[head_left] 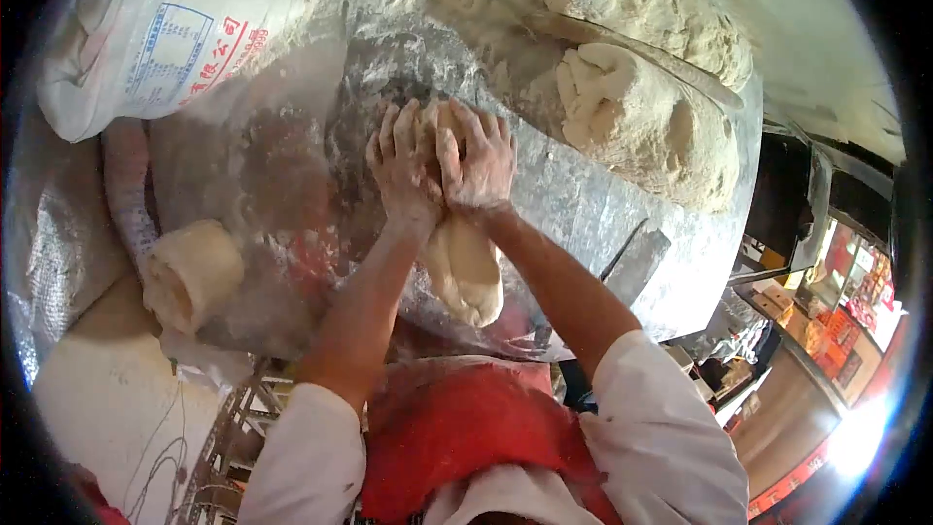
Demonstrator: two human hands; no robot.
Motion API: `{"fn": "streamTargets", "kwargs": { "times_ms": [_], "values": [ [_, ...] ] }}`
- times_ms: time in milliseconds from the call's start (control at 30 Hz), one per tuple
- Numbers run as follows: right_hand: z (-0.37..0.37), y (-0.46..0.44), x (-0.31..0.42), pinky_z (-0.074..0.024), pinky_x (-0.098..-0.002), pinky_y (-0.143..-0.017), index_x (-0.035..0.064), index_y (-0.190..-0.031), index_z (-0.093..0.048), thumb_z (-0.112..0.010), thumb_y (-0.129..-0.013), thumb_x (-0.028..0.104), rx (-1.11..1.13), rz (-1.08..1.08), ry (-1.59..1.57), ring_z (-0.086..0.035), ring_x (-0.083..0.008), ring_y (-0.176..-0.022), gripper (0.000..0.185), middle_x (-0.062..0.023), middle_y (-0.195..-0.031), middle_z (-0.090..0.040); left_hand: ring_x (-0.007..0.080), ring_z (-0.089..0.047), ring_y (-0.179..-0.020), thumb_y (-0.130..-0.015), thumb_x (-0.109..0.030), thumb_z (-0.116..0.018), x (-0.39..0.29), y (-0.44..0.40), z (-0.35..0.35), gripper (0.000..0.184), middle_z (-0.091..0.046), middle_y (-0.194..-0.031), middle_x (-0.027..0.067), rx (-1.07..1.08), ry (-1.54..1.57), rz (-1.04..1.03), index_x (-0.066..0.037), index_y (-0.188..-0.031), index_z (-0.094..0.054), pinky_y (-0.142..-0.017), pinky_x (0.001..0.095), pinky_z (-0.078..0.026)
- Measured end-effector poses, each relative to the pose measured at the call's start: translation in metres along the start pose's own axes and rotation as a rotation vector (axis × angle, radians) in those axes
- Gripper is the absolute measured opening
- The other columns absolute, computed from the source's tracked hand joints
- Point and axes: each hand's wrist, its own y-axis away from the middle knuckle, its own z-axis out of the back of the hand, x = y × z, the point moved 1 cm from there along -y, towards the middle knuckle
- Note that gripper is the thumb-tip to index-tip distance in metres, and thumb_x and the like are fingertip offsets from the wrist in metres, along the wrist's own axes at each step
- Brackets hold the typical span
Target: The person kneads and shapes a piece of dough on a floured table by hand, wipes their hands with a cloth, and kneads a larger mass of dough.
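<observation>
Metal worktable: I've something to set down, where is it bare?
One floury patch lies between the printed sack, pale roll and left hand; a narrower strip runs between the right hand and nearer dough mass, down to a flat grey tool. Crowded: upper right, with the farther dough mass too, and mid-table, with the hands on a dough piece.
</observation>
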Motion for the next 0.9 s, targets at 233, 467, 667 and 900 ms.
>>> {"fn": "streamTargets", "kwargs": {
  "times_ms": [233,467,667,900],
  "values": [
    [0.039,0.004,-0.006,-0.0453,-0.0492,-0.089,0.0029,-0.110,-0.066,-0.058,-0.095,0.044,0.142,0.030,-0.412,-0.055,-0.0424,-0.104,0.044,-0.0196,-0.110,-0.059,0.0321,-0.054,-0.122,-0.104,-0.033,-0.041,0.008,-0.019,0.029,0.040,-0.058,-0.130,0.0129,0.081,0.529,0.344,-0.006,-0.127,-0.059,-0.104,0.0479,-0.039],
    [0.127,0.156,0.020,-0.0367,-0.0584,-0.107,0.0107,-0.134,-0.051,-0.080,-0.076,0.033,0.244,0.302,0.094,-0.049,-0.0346,-0.127,0.069,-0.0125,-0.131,-0.054,0.0298,-0.059,-0.107,-0.090,-0.050,-0.061,-0.033,0.116,0.045,0.054,-0.061,-0.111,0.0107,0.125,-0.120,-0.425,-0.012,-0.128,-0.058,-0.095,0.0479,-0.044],
    [0.084,0.103,-0.012,-0.0133,-0.0646,-0.120,0.0156,-0.153,-0.039,-0.082,-0.068,0.048,0.454,0.200,0.139,-0.038,-0.0334,-0.142,0.101,-0.0106,-0.150,-0.045,0.0336,-0.050,-0.126,-0.092,-0.044,-0.055,-0.029,0.103,0.034,0.055,-0.056,-0.135,0.0132,0.014,0.080,-0.265,-0.007,-0.132,-0.061,-0.104,0.0534,-0.035],
    [0.044,-0.005,-0.031,-0.0306,-0.0578,-0.110,0.0147,-0.137,-0.054,-0.083,-0.066,0.050,0.308,0.308,0.224,-0.048,-0.0352,-0.128,0.084,-0.0089,-0.139,-0.052,0.0389,-0.052,-0.122,-0.096,-0.051,-0.049,0.007,-0.002,0.015,0.055,-0.059,-0.129,0.0138,-0.133,0.157,-0.263,-0.010,-0.131,-0.061,-0.103,0.0574,-0.036]
  ]
}}
